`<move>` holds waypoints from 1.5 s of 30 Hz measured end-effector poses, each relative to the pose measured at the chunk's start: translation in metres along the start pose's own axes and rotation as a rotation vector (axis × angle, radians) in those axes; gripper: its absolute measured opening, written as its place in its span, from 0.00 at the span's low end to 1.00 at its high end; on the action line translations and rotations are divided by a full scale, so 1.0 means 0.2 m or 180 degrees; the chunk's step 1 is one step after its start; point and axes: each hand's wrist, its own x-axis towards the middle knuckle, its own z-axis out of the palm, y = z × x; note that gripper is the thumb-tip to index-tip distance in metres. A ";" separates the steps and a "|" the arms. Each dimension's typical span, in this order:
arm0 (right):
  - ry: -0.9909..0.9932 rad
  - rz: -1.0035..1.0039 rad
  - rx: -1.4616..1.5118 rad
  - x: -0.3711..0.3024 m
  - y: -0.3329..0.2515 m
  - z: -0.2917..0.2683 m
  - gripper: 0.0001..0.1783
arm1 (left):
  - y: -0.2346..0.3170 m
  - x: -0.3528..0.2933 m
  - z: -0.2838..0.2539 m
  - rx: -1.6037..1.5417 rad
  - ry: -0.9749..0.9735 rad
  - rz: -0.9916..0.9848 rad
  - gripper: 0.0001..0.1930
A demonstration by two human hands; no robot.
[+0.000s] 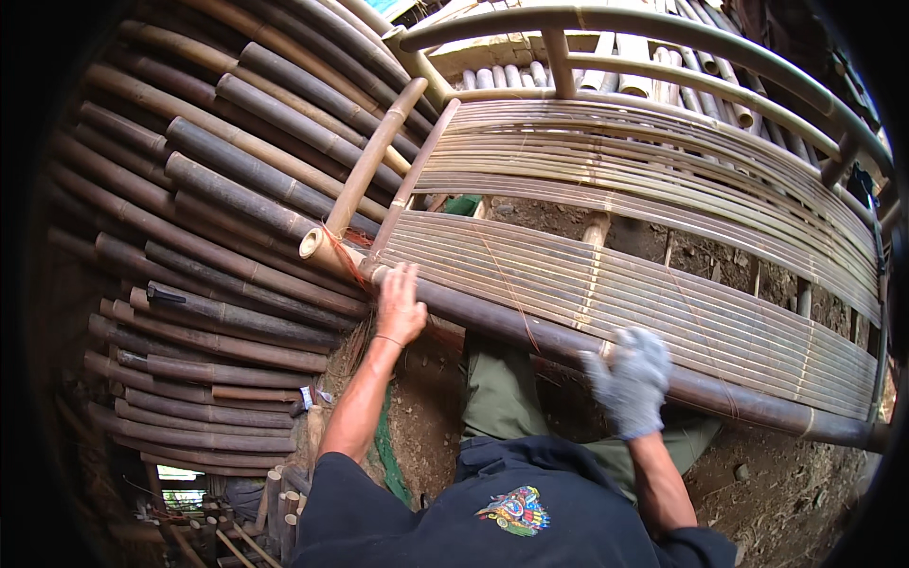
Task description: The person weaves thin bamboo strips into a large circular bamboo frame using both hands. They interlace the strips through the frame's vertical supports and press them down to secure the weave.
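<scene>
While the left hand (400, 308) lies outstretched on the bamboo bench's (530, 260) near-left corner, the right hand (630, 383) overlaps its near edge, grip unclear.

A long brown bamboo bench (615, 275) stretched crosswise, thin flat bamboo slats (729, 336) ran lengthwise — a gap parted them

Under the left hand (400, 305) and gloved right hand (629, 381), I see a smooth, softly shining bamboo rail (502, 325); just beyond them, the slats (549, 272) are satiny bamboo. The glove (636, 402) is matt cloth. Left of the grip, the bamboo poles (241, 201) look duller. Behind the hands: matt cloth shirt (407, 516) and trousers (502, 393), rough earth (431, 412).
</scene>
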 end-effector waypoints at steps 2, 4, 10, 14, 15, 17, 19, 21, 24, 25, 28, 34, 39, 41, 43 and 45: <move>-0.0546 -0.0194 -0.0193 0.16 -0.29 0.27 0.31 | 0.20 0.07 0.02 -0.0283 -0.0301 0.0420 0.43; -0.0579 -0.0303 -0.0247 0.24 -0.43 0.55 0.28 | 0.32 0.17 0.00 -0.0451 -0.0439 0.0915 0.43; -0.1458 -0.0066 0.2753 0.23 -0.59 0.48 0.09 | 0.30 0.38 0.14 -0.1773 -0.0241 0.2495 0.30; -0.1992 0.1351 0.2797 0.32 -0.45 -0.13 0.08 | 0.04 0.71 0.18 -0.2180 0.1090 0.1012 0.10; -0.1592 0.1732 0.3275 0.32 -0.33 -0.18 0.09 | -0.06 0.82 0.15 -0.2198 0.1101 0.0387 0.11; -0.0574 0.1779 0.2485 0.45 -0.20 -0.26 0.07 | -0.30 1.02 0.23 -0.2672 0.0280 -0.0459 0.11; -0.0173 0.1541 0.1561 0.53 -0.01 -0.32 0.06 | -0.33 1.05 0.21 -0.3301 -0.0409 0.0045 0.11; -0.0385 0.2049 0.1235 0.50 0.20 -0.49 0.08 | -0.33 0.98 0.20 -0.3065 -0.0290 0.0947 0.11; 0.0382 0.0720 -0.0818 0.10 0.85 -0.89 0.11 | -0.17 0.79 0.24 -0.1723 -0.0745 0.2265 0.32; 0.0524 0.0435 -0.1370 -0.11 1.02 -1.04 0.13 | -0.13 0.75 0.25 -0.1178 -0.0769 0.2325 0.36; 0.0388 0.1922 -0.2620 -0.68 1.28 -1.62 0.19 | -0.09 0.75 0.41 -0.1226 -0.0329 0.2834 0.24; 0.0330 0.2495 -0.2567 -0.57 0.88 -1.10 0.20 | -0.24 0.80 0.39 -0.1089 -0.0174 0.3446 0.05; 0.0313 0.1256 -0.1125 0.18 -0.05 -0.20 0.19 | -0.14 0.77 0.40 -0.1628 0.0107 0.3550 0.05; -0.0005 0.1236 -0.0331 0.37 -0.29 0.08 0.18 | -0.09 0.70 0.35 -0.2369 0.0038 0.3463 0.04; -0.0171 0.0976 -0.0411 0.46 -0.44 0.34 0.17 | -0.05 0.57 0.25 -0.2654 0.0055 0.3307 0.04; -0.1347 0.1473 -0.0353 0.58 -0.68 0.49 0.22 | -0.06 0.52 0.23 -0.2628 0.0359 0.3166 0.07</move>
